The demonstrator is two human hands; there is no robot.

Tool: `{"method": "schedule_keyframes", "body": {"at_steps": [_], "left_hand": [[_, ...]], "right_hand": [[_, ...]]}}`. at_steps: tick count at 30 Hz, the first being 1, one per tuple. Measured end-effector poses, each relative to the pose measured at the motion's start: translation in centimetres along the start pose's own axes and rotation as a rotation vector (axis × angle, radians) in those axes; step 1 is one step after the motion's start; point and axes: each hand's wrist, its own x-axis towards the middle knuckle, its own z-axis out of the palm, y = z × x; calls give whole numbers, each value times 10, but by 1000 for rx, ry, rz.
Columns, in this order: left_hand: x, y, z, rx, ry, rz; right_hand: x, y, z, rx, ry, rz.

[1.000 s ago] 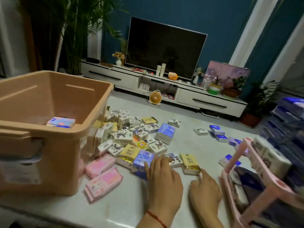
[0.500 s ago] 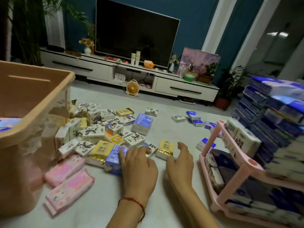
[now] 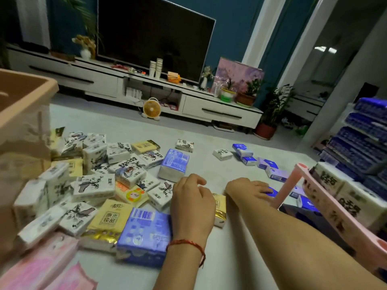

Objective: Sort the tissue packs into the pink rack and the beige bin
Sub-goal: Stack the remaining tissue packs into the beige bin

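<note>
Right hand lies on a small blue tissue pack just beside the pink rack post, fingers laid over it (grip unclear). Left hand hangs loosely curled, empty. Best bet: pinch the pack's sides, lift clear of the post.

We see a pale table crowded from side to side. A beige bin stands at its left and a pink rack at its right. Between them lies a heap of white and yellow tissue packs. A large blue pack and pink packs lie nearer us, with small blue packs scattered toward the rack.
</note>
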Motion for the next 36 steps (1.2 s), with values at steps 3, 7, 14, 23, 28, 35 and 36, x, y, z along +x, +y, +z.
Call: {"method": "schedule_keyframes", "body": {"at_steps": [3, 7, 14, 23, 28, 35, 36], "left_hand": [[8, -4, -2, -175, 40, -120], [15, -3, -4, -373, 50, -216], [21, 4, -21, -587, -29, -282], [35, -17, -28, -885, -180, -544], [49, -28, -40, -1125, -280, -675], [61, -32, -31, -1181, -338, -760], [62, -32, -29, -1204, -331, -777]], "right_hand": [[5, -7, -1, -15, 71, -174], [2, -11, -2, 154, 163, -211], [-2, -6, 2, 437, 81, -271], [-142, 15, -11, 1042, -60, -1135], [-103, -31, -21, 1563, -3, -592], [56, -84, -19, 572, 187, -253], [71, -84, -22, 516, 198, -249]]}}
